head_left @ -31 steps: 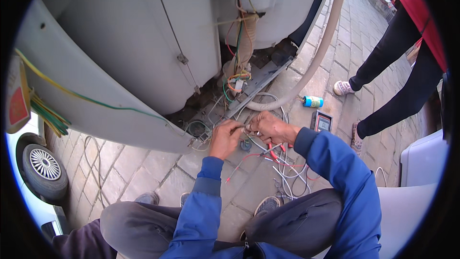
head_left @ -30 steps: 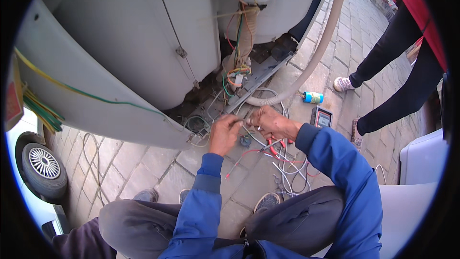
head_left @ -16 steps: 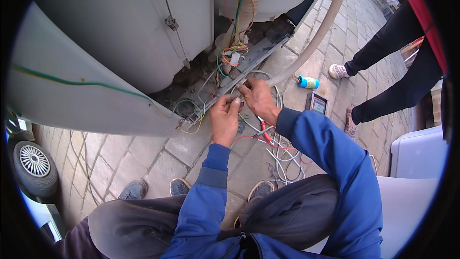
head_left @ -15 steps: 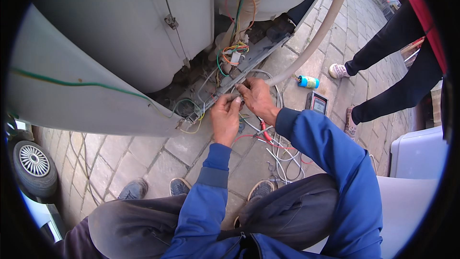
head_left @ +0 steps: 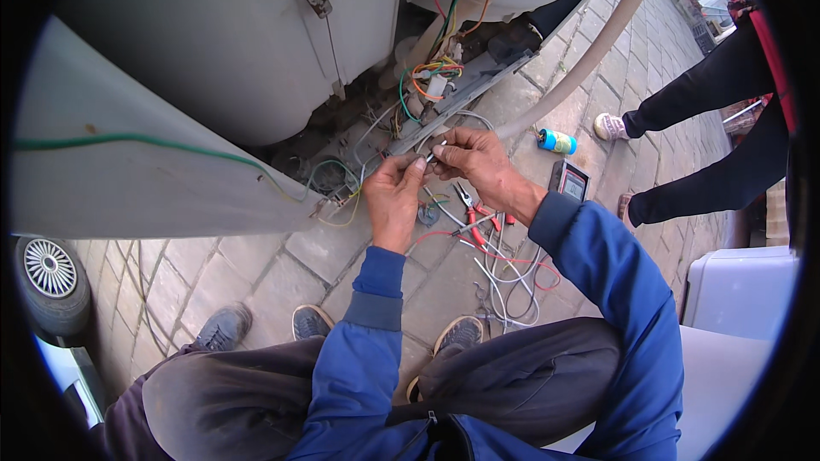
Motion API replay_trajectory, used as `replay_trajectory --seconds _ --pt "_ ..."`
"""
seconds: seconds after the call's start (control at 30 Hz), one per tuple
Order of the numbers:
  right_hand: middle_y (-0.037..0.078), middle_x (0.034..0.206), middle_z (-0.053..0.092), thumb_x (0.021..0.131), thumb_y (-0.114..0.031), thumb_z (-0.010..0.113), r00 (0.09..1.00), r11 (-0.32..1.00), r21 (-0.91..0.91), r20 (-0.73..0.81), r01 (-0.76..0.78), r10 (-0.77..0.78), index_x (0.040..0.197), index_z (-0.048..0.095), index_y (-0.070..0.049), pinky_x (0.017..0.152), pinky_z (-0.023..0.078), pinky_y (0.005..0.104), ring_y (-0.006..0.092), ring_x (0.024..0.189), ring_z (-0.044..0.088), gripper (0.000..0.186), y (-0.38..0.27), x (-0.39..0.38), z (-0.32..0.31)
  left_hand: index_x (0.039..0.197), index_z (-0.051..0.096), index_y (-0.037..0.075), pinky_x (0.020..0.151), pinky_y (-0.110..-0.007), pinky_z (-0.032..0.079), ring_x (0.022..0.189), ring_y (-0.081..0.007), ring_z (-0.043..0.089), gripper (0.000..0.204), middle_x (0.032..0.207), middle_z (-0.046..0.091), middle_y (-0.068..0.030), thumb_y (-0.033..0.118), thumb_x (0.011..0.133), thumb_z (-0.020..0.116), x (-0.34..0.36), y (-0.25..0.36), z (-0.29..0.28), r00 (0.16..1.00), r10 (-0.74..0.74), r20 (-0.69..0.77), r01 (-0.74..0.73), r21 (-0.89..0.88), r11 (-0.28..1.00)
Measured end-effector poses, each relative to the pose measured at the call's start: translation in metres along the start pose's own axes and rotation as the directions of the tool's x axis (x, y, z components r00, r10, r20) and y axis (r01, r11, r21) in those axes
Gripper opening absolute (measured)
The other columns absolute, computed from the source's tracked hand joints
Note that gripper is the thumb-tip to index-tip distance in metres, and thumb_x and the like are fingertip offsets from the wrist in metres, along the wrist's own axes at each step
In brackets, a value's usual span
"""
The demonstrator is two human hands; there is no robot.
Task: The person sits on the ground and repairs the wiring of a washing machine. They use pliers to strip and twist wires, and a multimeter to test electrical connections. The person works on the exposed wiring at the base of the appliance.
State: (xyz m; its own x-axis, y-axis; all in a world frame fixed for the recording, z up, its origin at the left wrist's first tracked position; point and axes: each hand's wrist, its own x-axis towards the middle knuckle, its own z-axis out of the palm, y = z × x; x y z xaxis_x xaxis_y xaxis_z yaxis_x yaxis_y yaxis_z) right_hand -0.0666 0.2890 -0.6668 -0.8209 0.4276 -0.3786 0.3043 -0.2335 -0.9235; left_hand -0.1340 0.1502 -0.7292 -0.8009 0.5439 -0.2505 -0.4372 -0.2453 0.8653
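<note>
My left hand [head_left: 393, 205] and my right hand [head_left: 485, 169] meet in front of the metal base rail [head_left: 478, 85] of an opened appliance. Thumb and fingers of both are pinched on a thin pale wire [head_left: 438, 152]; its exact ends are hidden by the fingertips. Just beyond my hands, a bundle of coloured wires with a white connector [head_left: 437, 86] sits inside the base. Below my right hand, red-handled pliers [head_left: 475, 224] lie on the paving with their jaws apart, among loose grey and white cables [head_left: 504, 286].
A multimeter [head_left: 570, 180] and a blue cylinder [head_left: 557, 142] lie to the right, near a person's legs [head_left: 700, 94]. A beige hose [head_left: 598, 51] curves down to the base. Another person's shoe [head_left: 224, 328] shows beside my knee. A wheel [head_left: 53, 277] stands at the left.
The view has shifted slightly. My hands have opened a small gap between them, showing the wire in their fingers. More of the pliers has come into sight under my right hand.
</note>
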Motion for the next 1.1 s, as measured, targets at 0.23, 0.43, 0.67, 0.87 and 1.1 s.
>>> replay_trajectory --seconds 0.23,0.43,0.67,0.87,1.1 --pt "0.012 0.096 0.071 0.101 -0.011 0.059 1.0 0.999 0.044 0.005 -0.019 0.019 0.108 0.064 0.005 0.081 0.058 0.0343 0.021 0.089 0.071 0.018 -0.003 0.003 -0.008 0.105 0.071 -0.003 0.068 -0.023 0.054 0.081 -0.0096 0.069 0.011 0.092 0.074 -0.006 0.001 0.095 0.069 0.0 0.0 -0.001 0.996 0.076 0.042 -0.081 0.123 0.989" --pt "0.013 0.096 0.071 0.101 -0.012 0.06 1.0 0.998 0.066 0.011 -0.01 0.009 0.108 0.064 0.006 0.082 0.058 0.0349 0.0221 0.089 0.071 0.019 -0.002 0.003 -0.005 0.105 0.072 -0.005 0.071 -0.023 0.056 0.081 -0.0097 0.069 0.012 0.092 0.074 -0.0064 0.0 0.094 0.069 0.0 0.0 -0.003 0.995 0.078 0.064 -0.087 0.157 0.984" --pt "0.013 0.094 0.071 0.101 -0.012 0.06 1.0 0.999 0.042 0.014 -0.004 0.003 0.103 0.065 0.006 0.081 0.059 0.0345 0.0216 0.087 0.071 0.018 -0.002 0.003 -0.005 0.104 0.073 -0.002 0.051 -0.021 0.046 0.07 -0.0048 0.063 0.011 0.087 0.073 -0.0044 0.004 0.095 0.068 0.0 -0.003 -0.004 0.992 0.109 0.069 -0.119 0.163 0.98" --pt "0.013 0.093 0.072 0.1 -0.012 0.062 1.0 1.0 0.009 0.005 0.004 -0.004 0.102 0.066 0.006 0.08 0.059 0.034 0.0214 0.085 0.072 0.018 -0.001 0.003 -0.006 0.104 0.073 -0.002 0.051 -0.021 0.046 0.07 -0.0049 0.063 0.011 0.087 0.073 -0.0046 0.003 0.095 0.068 -0.001 -0.003 -0.003 0.992 0.109 0.068 -0.12 0.189 0.975" --pt "0.012 0.087 0.071 0.097 -0.01 0.066 0.998 0.996 -0.074 0.0 0.06 -0.06 0.099 0.068 0.009 0.075 0.059 0.0319 0.0179 0.082 0.071 0.018 0.003 0.005 -0.005 0.103 0.073 -0.003 0.058 -0.022 0.048 0.073 -0.006 0.064 0.012 0.087 0.073 -0.0048 0.003 0.095 0.069 0.002 -0.009 -0.006 0.993 0.098 0.066 -0.11 0.198 0.974"
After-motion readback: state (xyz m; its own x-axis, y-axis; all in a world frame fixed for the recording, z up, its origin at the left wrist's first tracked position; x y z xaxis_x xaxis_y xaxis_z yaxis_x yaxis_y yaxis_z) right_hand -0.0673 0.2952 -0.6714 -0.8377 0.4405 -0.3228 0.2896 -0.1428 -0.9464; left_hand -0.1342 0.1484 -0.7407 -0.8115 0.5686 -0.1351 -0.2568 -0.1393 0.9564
